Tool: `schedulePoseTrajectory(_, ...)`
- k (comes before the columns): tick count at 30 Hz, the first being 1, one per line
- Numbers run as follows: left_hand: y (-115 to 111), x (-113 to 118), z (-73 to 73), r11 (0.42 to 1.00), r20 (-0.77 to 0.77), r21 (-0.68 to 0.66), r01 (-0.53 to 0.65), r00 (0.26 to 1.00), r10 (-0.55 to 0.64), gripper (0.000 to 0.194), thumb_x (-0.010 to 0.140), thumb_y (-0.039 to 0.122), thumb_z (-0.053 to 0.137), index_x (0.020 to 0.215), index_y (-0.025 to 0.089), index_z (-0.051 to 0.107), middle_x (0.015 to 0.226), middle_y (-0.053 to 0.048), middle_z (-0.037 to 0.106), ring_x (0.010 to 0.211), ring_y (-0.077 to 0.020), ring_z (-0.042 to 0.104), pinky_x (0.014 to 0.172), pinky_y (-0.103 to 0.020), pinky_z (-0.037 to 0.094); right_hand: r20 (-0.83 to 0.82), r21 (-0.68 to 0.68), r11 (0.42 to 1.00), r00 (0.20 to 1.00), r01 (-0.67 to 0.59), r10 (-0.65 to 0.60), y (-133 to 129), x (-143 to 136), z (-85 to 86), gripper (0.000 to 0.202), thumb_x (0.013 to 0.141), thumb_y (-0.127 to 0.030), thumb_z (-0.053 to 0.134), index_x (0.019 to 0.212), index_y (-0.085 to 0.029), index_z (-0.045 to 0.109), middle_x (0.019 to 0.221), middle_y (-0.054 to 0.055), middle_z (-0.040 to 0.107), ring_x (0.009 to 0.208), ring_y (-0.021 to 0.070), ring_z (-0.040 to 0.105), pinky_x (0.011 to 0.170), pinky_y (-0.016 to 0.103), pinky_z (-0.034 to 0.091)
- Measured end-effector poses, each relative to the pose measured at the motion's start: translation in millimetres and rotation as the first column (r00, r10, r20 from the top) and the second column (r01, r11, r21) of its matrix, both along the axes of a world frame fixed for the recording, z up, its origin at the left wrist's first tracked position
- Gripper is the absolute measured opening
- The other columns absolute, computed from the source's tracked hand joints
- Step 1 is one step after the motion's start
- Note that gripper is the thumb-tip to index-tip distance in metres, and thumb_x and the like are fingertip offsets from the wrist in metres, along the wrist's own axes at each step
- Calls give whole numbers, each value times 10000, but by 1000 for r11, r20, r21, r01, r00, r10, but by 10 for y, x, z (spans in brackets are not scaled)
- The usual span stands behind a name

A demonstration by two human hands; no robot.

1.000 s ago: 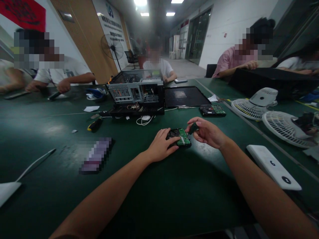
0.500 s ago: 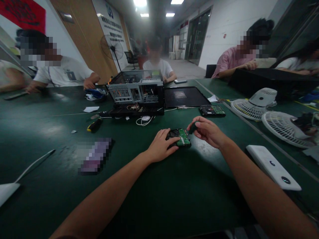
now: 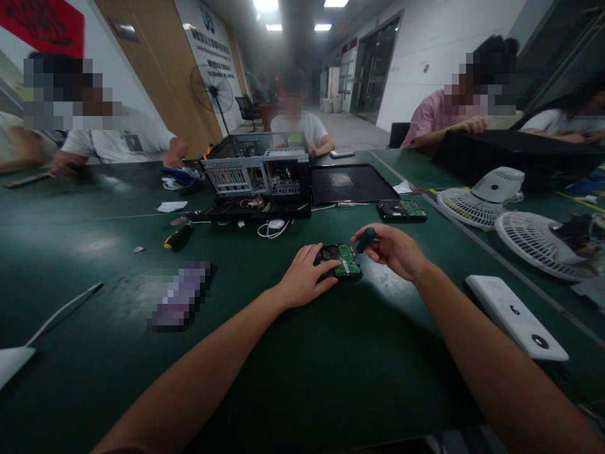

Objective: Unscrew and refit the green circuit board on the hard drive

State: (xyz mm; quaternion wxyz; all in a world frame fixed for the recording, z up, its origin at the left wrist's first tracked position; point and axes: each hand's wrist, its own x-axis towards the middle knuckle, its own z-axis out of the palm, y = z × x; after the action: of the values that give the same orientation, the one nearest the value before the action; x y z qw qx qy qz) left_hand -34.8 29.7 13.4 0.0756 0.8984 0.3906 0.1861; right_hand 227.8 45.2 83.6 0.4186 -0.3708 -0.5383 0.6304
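Note:
A small hard drive (image 3: pixel 348 260) with a green circuit board facing up lies on the dark green table. My left hand (image 3: pixel 309 276) holds it from the left, fingers over its top and thumb along the near edge. In my right hand (image 3: pixel 390 247) is a screwdriver (image 3: pixel 365 240) with a short dark green handle, pinched between thumb and fingers. The handle leans just above the drive's right end. Its thin tip is too small to make out, so I cannot tell whether it touches the drive.
Beyond my hands stands an opened computer case (image 3: pixel 258 176), with a black side panel (image 3: pixel 350 183) beside it. A second hard drive (image 3: pixel 401 210) lies farther right. A yellow-black screwdriver (image 3: pixel 178 237), white fan parts (image 3: pixel 539 243) and a white power bank (image 3: pixel 516 315) lie around. Several people sit opposite.
My right hand has shifted its fingers around the screwdriver handle, which now shows more fully. My left hand and the hard drive stay in place.

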Motion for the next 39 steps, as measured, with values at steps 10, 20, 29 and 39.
schedulePoseTrajectory(10,15,3,-28,1000,-9,25,4,1000,-4,456,1002,501,585,1439,371,575,1642,-80,283,1495,-372,282,1215,-606,259,-27,-1,1000,1000,4,-4,-24,-6,23,318,895,-347,644,1185,-232,705,1063,83,696,580,92,471,453,261,256)
schedulePoseTrajectory(20,16,-5,-30,1000,2,20,4,1000,-4,454,1000,504,587,1433,369,584,1644,-77,284,1493,-374,286,1216,-606,256,-46,83,995,997,-61,65,-26,6,10,219,903,-341,661,1081,-216,685,1096,90,723,612,110,573,455,250,393)
schedulePoseTrajectory(29,6,-1,-2,1000,-8,22,7,1000,-6,451,1003,500,584,1431,359,586,1645,-78,282,1503,-368,273,1225,-597,245,-54,54,998,997,-43,46,-9,3,20,207,893,-357,640,1038,-210,660,1018,86,729,560,118,545,441,264,360)
schedulePoseTrajectory(39,6,0,-12,1000,-2,0,-4,1000,4,453,999,499,594,1436,380,575,1648,-58,281,1502,-369,268,1221,-610,247,-1,53,998,1000,21,-21,-7,39,44,253,890,-317,612,1100,-216,709,1001,74,710,551,94,399,472,276,232)
